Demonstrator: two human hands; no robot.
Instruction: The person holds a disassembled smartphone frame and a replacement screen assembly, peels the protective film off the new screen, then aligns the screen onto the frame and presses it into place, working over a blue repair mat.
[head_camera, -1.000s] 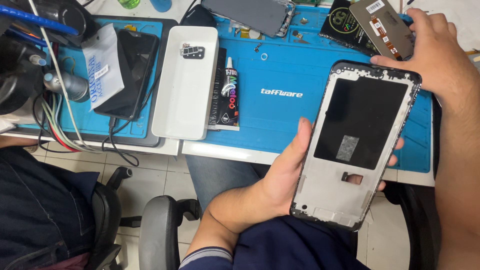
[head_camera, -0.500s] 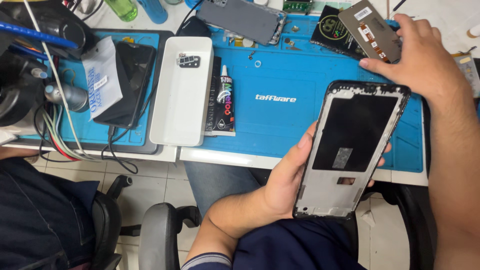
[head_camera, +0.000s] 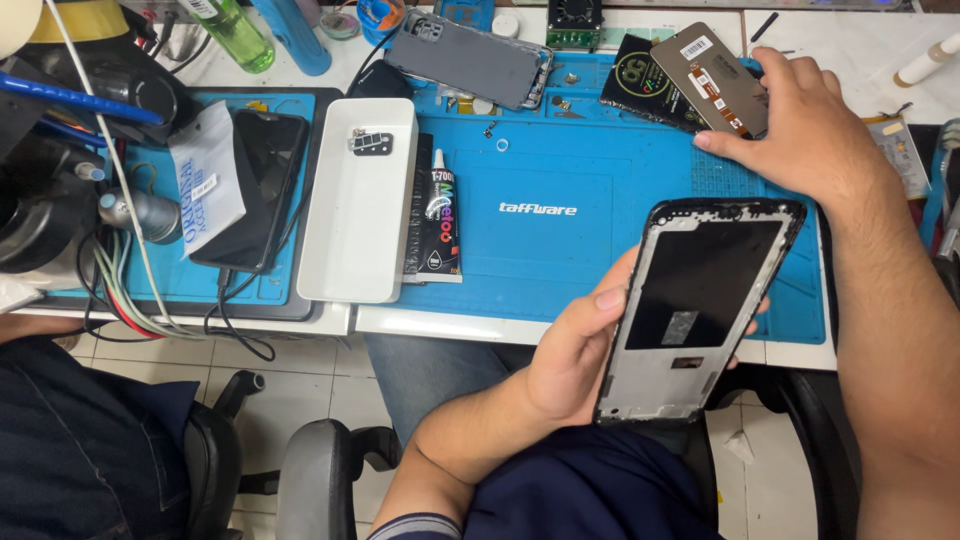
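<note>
Phone frame (head_camera: 695, 315) gripped in left hand (head_camera: 570, 365), held tilted above lap at near edge of blue mat (head_camera: 560, 230), thumb pressed along frame's left side, fingertips showing past right side. Right hand (head_camera: 800, 125) laid palm-down on brown screen panel (head_camera: 715, 75) at far right of mat, fingers spread over panel, not curled around it. Grey phone (head_camera: 470, 60) lying at far edge of mat. White tray (head_camera: 360, 215) left of mat, small black part (head_camera: 372, 143) inside. Black glue tube (head_camera: 435, 215) just beside tray. Black phone (head_camera: 245, 190) under white packet (head_camera: 205, 180) further left.
</note>
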